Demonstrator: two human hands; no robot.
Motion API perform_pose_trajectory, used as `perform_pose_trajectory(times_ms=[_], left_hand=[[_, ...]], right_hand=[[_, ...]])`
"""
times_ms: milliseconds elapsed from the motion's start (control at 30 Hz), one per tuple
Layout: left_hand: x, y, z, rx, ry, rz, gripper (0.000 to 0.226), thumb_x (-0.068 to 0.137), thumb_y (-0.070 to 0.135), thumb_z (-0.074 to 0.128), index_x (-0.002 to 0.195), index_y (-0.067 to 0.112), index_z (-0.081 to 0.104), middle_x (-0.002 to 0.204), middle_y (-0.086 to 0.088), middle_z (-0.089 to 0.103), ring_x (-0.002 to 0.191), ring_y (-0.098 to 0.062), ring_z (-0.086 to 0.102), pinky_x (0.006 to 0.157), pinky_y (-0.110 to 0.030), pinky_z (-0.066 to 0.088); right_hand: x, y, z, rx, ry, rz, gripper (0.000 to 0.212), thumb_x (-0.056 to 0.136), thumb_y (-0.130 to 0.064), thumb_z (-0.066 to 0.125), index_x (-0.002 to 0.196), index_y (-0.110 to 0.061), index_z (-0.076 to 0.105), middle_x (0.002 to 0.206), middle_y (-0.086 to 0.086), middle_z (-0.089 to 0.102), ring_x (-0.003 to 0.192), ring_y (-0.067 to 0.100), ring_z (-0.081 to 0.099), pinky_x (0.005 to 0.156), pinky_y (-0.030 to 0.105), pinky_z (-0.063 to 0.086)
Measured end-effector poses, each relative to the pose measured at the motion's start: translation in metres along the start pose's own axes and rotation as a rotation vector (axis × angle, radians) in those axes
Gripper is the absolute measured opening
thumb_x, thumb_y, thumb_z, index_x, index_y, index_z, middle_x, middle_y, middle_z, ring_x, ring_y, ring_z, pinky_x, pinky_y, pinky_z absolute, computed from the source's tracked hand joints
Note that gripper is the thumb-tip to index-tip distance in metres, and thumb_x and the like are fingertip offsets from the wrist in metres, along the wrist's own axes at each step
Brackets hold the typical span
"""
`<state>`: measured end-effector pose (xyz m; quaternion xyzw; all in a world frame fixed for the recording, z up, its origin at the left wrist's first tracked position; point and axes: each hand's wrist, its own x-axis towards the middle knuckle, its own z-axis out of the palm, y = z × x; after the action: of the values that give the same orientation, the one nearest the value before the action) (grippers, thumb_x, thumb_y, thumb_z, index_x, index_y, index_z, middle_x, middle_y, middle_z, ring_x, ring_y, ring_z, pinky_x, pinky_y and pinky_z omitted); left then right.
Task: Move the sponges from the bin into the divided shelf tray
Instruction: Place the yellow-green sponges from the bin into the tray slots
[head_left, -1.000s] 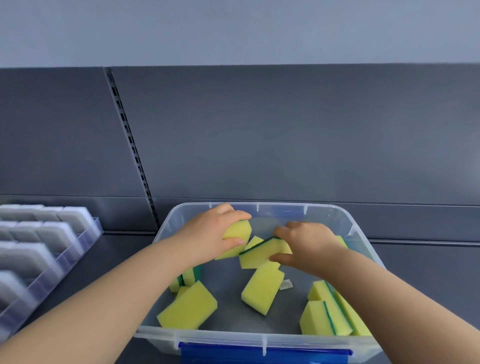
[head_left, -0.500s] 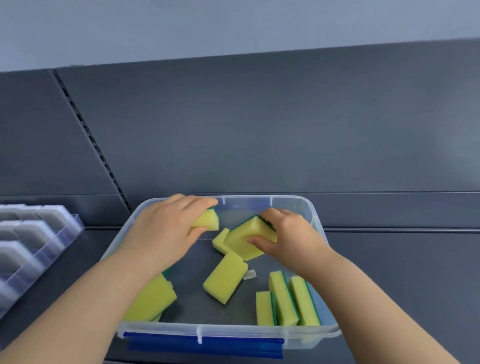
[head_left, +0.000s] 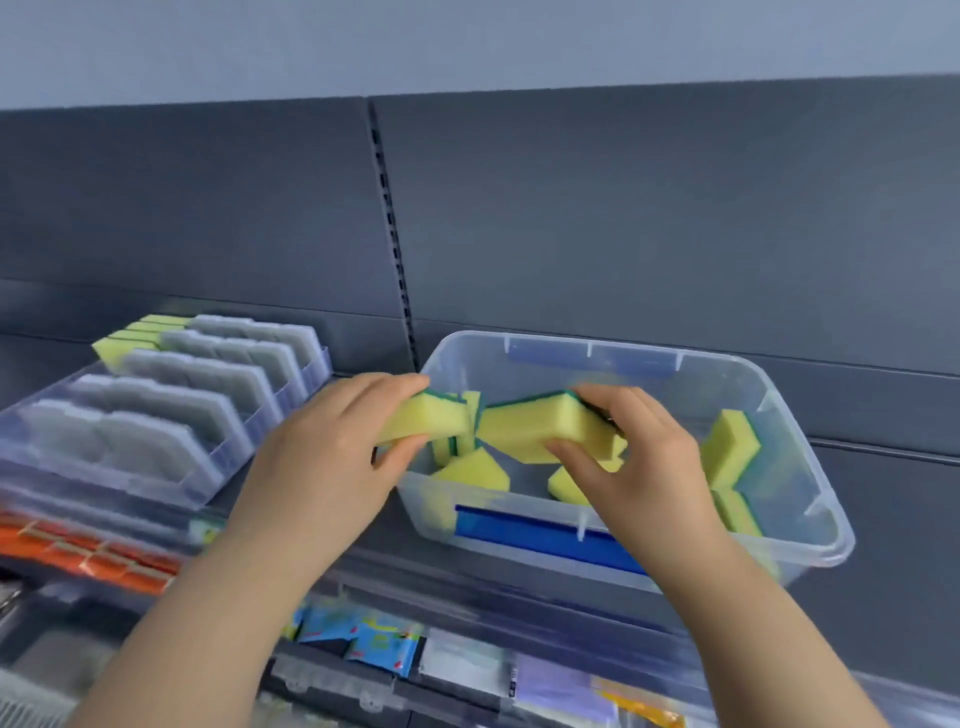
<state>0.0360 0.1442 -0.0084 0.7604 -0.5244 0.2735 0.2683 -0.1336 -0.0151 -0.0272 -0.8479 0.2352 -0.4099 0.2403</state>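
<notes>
Yellow foam compresses, so keep both grips light: the left hand (head_left: 332, 457) pinches one sponge (head_left: 431, 422) over the left rim of the bin (head_left: 808, 457), and the right hand (head_left: 641, 467) clamps a second sponge (head_left: 540, 427) above its middle. Carry them left to the divided tray (head_left: 171, 483) and slot each upright between free dividers.

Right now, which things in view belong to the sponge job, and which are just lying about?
Job: left hand gripping the left sponge; right hand gripping the right sponge; loose sponges in the clear bin; divided shelf tray, with stocked sponges in its far-left slot.

Lying about: orange packets and blue packets on the shelves below.
</notes>
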Motion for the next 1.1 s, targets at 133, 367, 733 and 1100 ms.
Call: perform_pose_trajectory(times_ms=[133,367,733,1100], left_hand=[[-0.069,-0.069,-0.071,0.04,-0.016,-0.144,0.042,0.073,0.023,0.077,0.113,0.022,0.063,0.105,0.002,0.065,0.091,-0.017,0.056,0.068,-0.035,0.05],[-0.18,-0.158,-0.154,0.09,-0.055,-0.323,0.05,0.068,0.019,0.081,0.114,0.022,0.062,0.104,0.0,0.065,0.091,-0.012,0.05,0.068,-0.029,0.047],[-0.237,-0.26,-0.168,0.044,-0.102,-0.405,0.052,0.071,0.021,0.079,0.117,0.03,0.055,0.106,0.01,0.061,0.093,-0.007,0.049,0.075,-0.018,0.039],[-0.132,-0.442,-0.171,0.115,-0.107,-0.516,0.044,0.08,0.032,0.071,0.121,0.032,0.056,0.11,0.009,0.06,0.098,-0.013,0.055,0.078,-0.027,0.046]], right_hand=[[-0.042,-0.07,0.059,0.083,0.006,-0.01,0.039,0.071,-0.011,0.078,0.108,-0.014,0.064,0.093,-0.012,0.056,0.088,-0.003,0.044,0.081,-0.004,0.029],[-0.091,-0.17,0.157,0.125,-0.169,-0.069,0.041,0.07,-0.006,0.078,0.108,-0.011,0.063,0.095,-0.006,0.057,0.087,-0.003,0.044,0.078,-0.007,0.028],[-0.069,-0.244,0.266,0.115,-0.34,-0.133,0.04,0.072,-0.011,0.077,0.108,-0.017,0.064,0.093,-0.017,0.054,0.09,0.009,0.054,0.08,0.008,0.04],[0.099,-0.28,0.374,0.289,-0.18,-0.035,0.038,0.074,-0.019,0.074,0.1,-0.038,0.054,0.092,-0.031,0.053,0.083,-0.018,0.053,0.072,-0.007,0.032]])
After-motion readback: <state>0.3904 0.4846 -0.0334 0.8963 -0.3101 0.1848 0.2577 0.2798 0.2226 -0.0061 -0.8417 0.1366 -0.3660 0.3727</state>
